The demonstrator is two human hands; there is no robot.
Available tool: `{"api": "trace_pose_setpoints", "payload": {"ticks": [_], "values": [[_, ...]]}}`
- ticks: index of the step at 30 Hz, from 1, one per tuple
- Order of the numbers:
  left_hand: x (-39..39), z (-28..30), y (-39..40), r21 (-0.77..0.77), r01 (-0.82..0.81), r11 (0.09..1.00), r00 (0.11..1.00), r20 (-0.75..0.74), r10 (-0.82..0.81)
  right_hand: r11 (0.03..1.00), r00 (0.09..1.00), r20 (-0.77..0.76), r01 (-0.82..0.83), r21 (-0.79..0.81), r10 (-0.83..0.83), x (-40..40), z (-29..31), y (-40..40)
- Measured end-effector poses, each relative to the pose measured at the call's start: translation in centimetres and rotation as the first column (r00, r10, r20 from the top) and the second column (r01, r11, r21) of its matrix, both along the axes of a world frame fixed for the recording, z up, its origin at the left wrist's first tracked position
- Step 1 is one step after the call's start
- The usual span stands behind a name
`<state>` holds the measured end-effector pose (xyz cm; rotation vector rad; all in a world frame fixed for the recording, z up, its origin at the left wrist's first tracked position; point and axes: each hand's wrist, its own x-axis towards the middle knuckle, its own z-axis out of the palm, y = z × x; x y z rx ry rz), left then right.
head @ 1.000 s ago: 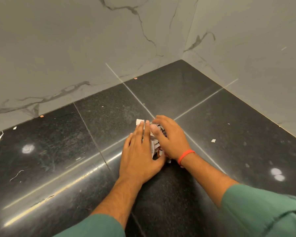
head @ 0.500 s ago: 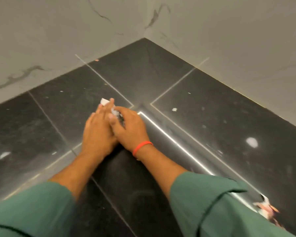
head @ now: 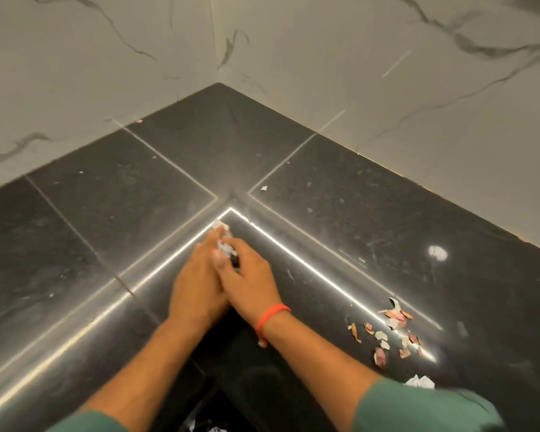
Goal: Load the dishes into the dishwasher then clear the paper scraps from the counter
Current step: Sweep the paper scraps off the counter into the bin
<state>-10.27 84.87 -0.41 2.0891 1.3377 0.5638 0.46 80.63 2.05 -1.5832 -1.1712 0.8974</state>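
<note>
Basically both hands — left hand [head: 197,288], right hand [head: 250,282] — cupped around paper scraps [head: 226,247] at surface [head: 371,219] edge — loose squeeze could drop bits.

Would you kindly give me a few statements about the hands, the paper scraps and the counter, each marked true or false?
1. Both hands are pressed together around a wad of paper scraps. True: the left hand and right hand touch, with scraps between the fingers.
2. The orange band is on the left wrist. False: it is on the right wrist.
3. A loose cluster of scraps lies on the counter to the right of the hands. True.
4. The counter is white marble. False: it is dark and glossy; the walls are pale and veined.
5. A dish stands in the corner. False: no dish is in view.
</note>
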Motion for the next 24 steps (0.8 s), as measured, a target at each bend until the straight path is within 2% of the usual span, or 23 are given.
{"api": "trace_pose_setpoints", "payload": {"ticks": [2,5,9,12,16,20,22,24], "values": [[1.4,0.2,-3.4,0.035,0.054,0.998,0.998,0.017,-0.054,0.999,0.999,-0.049,-0.005,-0.032,0.003,1.9,0.7,-3.5],[4.2,0.1,-8.4,0.064,0.139,0.988,0.989,0.042,-0.141,0.998,0.999,-0.042,-0.015,-0.065,0.012,5.2,1.5,-9.0],[7.8,0.7,-12.9,0.053,0.203,0.978,0.978,0.029,-0.205,0.996,0.998,0.067,0.006,-0.092,0.000,9.2,2.8,-14.4],[8.4,1.7,-14.4,0.019,0.253,0.967,0.962,0.098,-0.254,0.996,0.986,0.152,0.079,-0.041,-0.072,12.5,3.9,-17.3],[6.3,1.8,-13.7,-0.034,0.180,0.983,0.970,0.171,-0.172,0.952,0.921,0.254,0.307,-0.004,-0.296,17.4,3.9,-20.8],[6.9,1.0,-12.6,-0.006,-0.029,1.000,0.999,0.042,0.029,0.913,0.866,0.335,0.406,-0.034,-0.372,19.4,1.1,-23.4],[8.7,0.8,-13.0,0.063,-0.014,0.998,0.998,-0.053,0.017,0.903,0.849,0.366,0.427,-0.051,-0.381,18.7,-0.2,-23.4],[10.6,0.7,-13.8,0.063,0.038,0.997,0.999,-0.039,-0.036,0.901,0.859,0.325,0.432,-0.047,-0.395,17.3,-0.8,-22.3]]}}
